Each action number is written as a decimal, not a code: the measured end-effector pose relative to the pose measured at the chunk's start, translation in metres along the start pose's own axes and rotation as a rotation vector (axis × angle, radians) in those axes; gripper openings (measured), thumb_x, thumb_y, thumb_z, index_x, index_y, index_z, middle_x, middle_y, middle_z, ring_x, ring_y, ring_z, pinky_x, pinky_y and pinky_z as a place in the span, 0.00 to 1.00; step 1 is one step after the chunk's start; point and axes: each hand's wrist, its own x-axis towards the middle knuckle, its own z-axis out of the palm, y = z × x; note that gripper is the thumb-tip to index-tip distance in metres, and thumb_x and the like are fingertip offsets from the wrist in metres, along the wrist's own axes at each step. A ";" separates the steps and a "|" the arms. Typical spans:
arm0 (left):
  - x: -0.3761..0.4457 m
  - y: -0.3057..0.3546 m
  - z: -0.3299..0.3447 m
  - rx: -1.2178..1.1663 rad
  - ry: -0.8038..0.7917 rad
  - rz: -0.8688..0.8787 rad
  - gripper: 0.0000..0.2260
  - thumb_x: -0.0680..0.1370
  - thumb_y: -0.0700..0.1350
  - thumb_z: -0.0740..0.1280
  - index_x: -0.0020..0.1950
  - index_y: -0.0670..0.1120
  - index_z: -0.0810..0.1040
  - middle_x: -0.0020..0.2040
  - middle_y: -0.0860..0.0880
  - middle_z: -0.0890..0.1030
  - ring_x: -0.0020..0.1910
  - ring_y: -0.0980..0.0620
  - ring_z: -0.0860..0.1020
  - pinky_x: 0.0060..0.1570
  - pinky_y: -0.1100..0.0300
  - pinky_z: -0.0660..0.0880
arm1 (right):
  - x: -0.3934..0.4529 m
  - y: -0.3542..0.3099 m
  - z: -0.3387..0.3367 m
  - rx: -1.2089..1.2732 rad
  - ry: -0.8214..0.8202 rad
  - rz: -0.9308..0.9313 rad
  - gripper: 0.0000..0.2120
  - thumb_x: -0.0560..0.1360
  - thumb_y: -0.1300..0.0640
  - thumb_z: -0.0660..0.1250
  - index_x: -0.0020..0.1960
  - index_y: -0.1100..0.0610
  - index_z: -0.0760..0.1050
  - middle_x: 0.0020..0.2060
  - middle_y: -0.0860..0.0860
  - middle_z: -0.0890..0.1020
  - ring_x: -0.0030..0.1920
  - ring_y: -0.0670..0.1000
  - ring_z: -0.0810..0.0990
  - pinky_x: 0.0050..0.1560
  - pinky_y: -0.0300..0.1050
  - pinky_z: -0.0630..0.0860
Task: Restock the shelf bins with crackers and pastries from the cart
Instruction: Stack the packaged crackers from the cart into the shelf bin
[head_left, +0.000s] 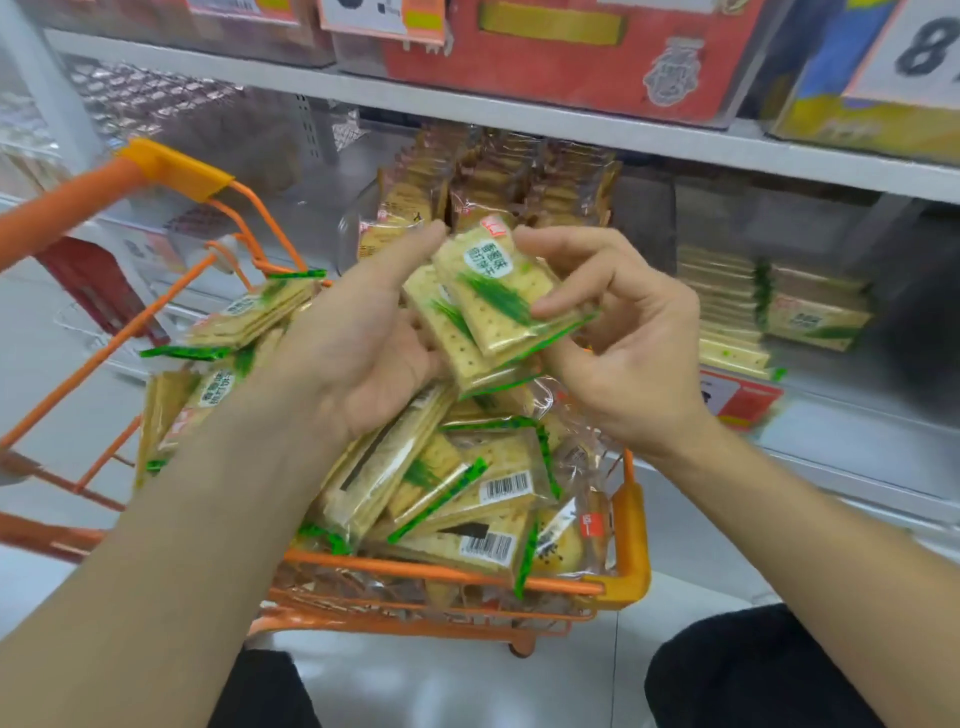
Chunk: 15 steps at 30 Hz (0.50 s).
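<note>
Red box (561, 57) on upper shelf (519, 122)

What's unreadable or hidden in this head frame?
- Lower layers of the orange wire cart: buried under the green-striped cracker packets.
- How many clear-wrapped cracker packets the left hand and right hand hold: packets overlap and fingers cover them.
- White price sign: cut by the right edge.
- Small print on the packets: too small, blurred.

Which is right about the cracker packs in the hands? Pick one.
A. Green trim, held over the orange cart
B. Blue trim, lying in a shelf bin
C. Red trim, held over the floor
A: both hands, left hand and right hand, hold green-edged cracker packs above the orange cart.
</note>
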 end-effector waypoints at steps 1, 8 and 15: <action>0.002 -0.003 0.003 0.021 0.010 0.007 0.13 0.81 0.49 0.62 0.57 0.43 0.80 0.47 0.45 0.86 0.47 0.48 0.85 0.46 0.48 0.83 | -0.002 0.000 -0.002 -0.010 -0.034 0.013 0.23 0.66 0.86 0.66 0.44 0.59 0.79 0.59 0.65 0.78 0.65 0.63 0.78 0.66 0.59 0.75; 0.013 -0.017 0.022 0.013 0.010 0.079 0.15 0.80 0.37 0.65 0.66 0.38 0.76 0.57 0.40 0.83 0.55 0.42 0.83 0.48 0.45 0.82 | -0.004 -0.011 -0.037 0.025 -0.199 0.130 0.29 0.65 0.88 0.57 0.50 0.60 0.82 0.67 0.63 0.74 0.71 0.57 0.73 0.61 0.50 0.78; 0.015 -0.033 0.048 -0.009 -0.052 0.170 0.18 0.76 0.35 0.68 0.66 0.38 0.74 0.58 0.39 0.83 0.55 0.42 0.83 0.51 0.42 0.81 | 0.002 -0.014 -0.069 0.109 -0.084 0.418 0.21 0.70 0.54 0.69 0.63 0.53 0.75 0.62 0.53 0.80 0.64 0.51 0.79 0.59 0.48 0.78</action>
